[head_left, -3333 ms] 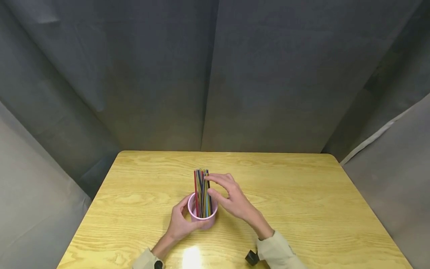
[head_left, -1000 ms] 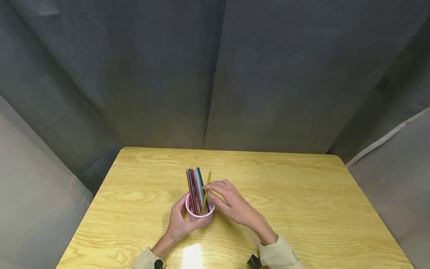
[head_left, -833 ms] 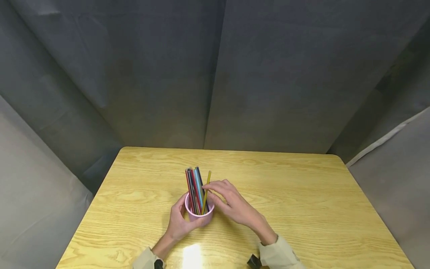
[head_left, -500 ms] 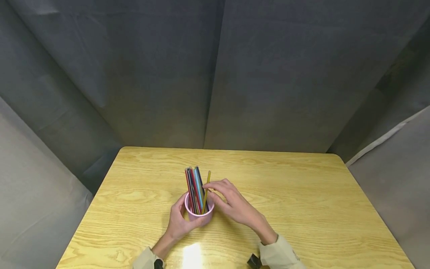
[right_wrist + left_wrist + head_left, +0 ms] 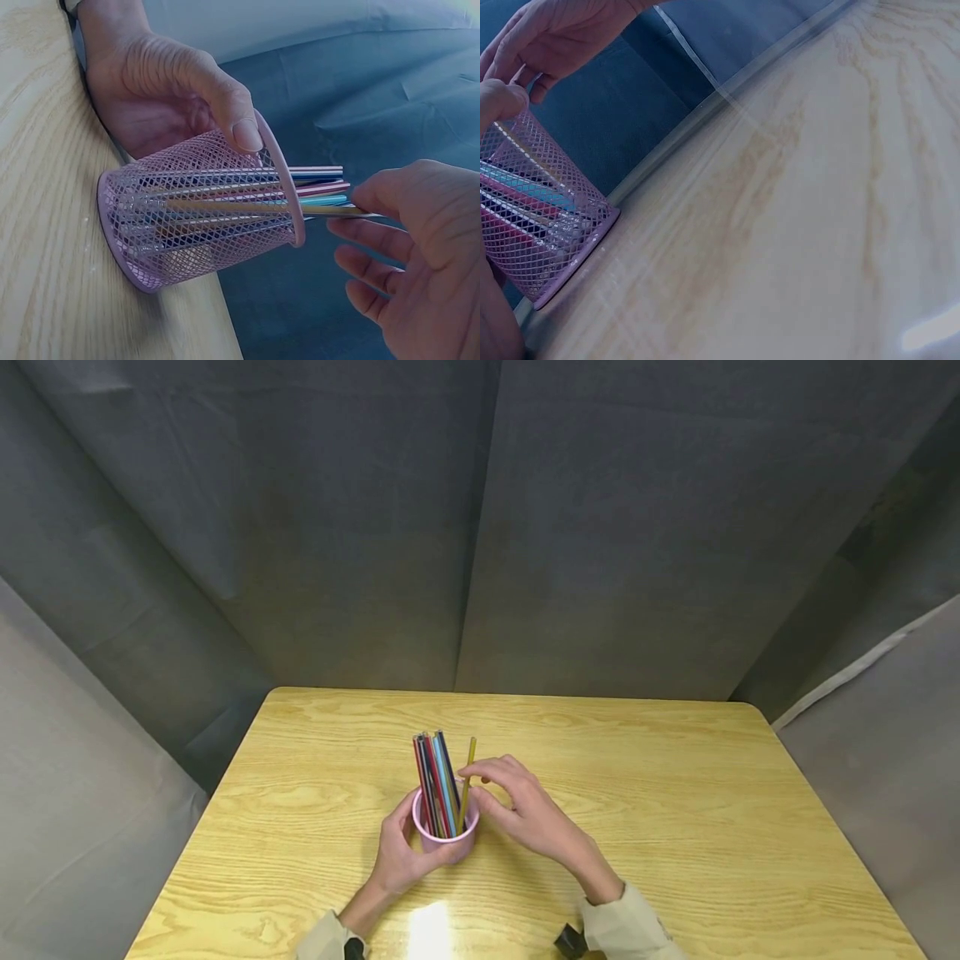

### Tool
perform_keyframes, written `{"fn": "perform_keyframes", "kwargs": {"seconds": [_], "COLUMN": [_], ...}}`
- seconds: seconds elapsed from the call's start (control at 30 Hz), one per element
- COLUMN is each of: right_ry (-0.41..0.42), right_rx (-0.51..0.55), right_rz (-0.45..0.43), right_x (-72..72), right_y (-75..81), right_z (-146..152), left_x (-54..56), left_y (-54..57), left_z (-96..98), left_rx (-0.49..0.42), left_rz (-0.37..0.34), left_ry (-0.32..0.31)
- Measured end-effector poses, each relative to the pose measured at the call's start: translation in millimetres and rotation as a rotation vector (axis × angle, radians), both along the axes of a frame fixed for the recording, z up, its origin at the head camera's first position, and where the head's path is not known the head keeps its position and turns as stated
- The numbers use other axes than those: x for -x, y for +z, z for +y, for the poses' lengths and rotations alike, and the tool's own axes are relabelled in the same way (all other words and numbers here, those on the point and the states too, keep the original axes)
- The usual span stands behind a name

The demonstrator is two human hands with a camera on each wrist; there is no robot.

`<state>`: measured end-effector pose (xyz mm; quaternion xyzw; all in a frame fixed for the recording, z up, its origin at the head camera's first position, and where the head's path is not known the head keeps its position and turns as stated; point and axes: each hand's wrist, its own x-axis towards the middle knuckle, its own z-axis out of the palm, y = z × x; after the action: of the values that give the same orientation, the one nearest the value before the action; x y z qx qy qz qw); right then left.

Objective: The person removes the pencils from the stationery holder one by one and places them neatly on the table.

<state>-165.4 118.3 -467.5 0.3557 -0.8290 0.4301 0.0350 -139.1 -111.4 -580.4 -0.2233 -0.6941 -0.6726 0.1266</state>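
A pink wire-mesh pen cup [image 5: 187, 161] stands on the wooden table, tilted sideways in both wrist views by the camera angle. My left hand [image 5: 400, 857] grips it from the left, its thumb across the near side by the rim. Several slim coloured sticks [image 5: 437, 777], pencil-sized and glossy, in red, dark blue and light blue, lean left in the cup. Apart from them, at the right side, a yellow stick [image 5: 472, 752] slants with its lower end inside the cup. My right hand [image 5: 528, 810] pinches this stick between thumb and forefinger above the rim, the other fingers loosely bent.
The light wood table [image 5: 675, 793] spreads out on both sides of the cup. Grey curtains [image 5: 360, 527] hang behind and beside it. A black device [image 5: 572, 941] sits by my right cuff, and glare [image 5: 428, 931] shows near the front.
Earlier the sticks stood bunched with my right fingers at them. Since then the yellow stick has come apart from the bunch, and my right hand has just moved it slightly right.
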Motion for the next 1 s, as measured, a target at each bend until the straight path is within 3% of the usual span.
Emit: {"fn": "perform_keyframes", "kwargs": {"seconds": [1.0], "right_ry": [-0.063], "right_rx": [0.018], "right_rz": [0.049], "right_x": [3.2], "right_y": [10.4], "right_z": [8.7], "left_x": [0.3], "left_y": [-0.1], "left_z": [0.8], "left_rx": [-0.016], "left_rz": [-0.003], "left_ry": [-0.005]}}
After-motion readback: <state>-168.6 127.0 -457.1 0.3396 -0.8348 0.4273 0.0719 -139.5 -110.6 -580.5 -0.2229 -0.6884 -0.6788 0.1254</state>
